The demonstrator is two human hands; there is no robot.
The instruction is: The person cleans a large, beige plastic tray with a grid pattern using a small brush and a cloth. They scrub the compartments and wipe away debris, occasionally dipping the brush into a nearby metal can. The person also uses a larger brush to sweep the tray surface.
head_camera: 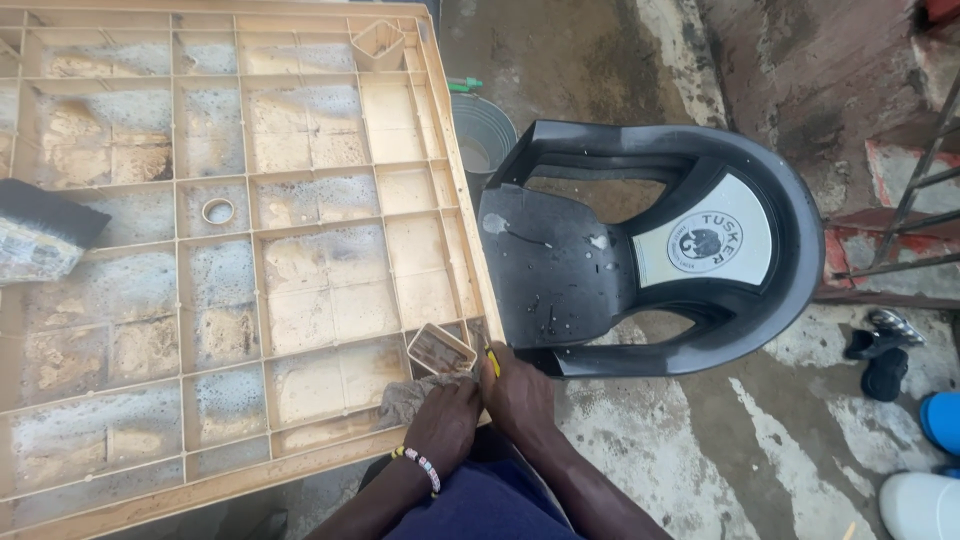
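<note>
Bare forearms, a beaded bracelet (422,466) on the left wrist, navy clothing (480,505).

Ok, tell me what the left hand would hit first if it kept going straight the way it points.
The left hand rests on a cloth on the upturned plastic table, pointing up-frame. Straight on, it would likely meet the square leg socket first, just ahead of the fingers, though depth is hard to judge.
</note>
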